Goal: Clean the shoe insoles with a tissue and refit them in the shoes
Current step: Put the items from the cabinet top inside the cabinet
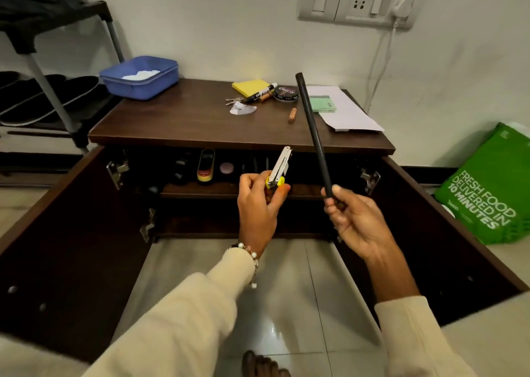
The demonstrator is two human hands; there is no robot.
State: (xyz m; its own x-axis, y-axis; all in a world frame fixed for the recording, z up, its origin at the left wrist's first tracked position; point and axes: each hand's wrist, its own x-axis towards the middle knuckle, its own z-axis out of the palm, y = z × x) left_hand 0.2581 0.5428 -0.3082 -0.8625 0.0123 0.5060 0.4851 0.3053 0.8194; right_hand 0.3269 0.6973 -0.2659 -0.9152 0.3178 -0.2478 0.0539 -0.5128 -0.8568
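Observation:
My left hand (258, 204) grips a small silver stapler with yellow ends (278, 173), held up in front of the open cabinet. My right hand (352, 219) holds the lower end of a long black rod (312, 130), which points up and to the left over the cabinet top. A blue plastic tub (140, 77) with white tissue (140, 74) inside sits at the cabinet top's back left corner. Dark shoes (48, 92) lie on a rack at the far left. No insole is visible.
The brown cabinet (172, 124) stands with both doors swung open; its shelf holds a shoe brush (206, 168) and small items. On top lie yellow notes (249, 87), a marker (261, 92), polish tin (285, 93), papers (344, 110). A green bag (487, 187) stands right. My bare foot (262, 365) is below.

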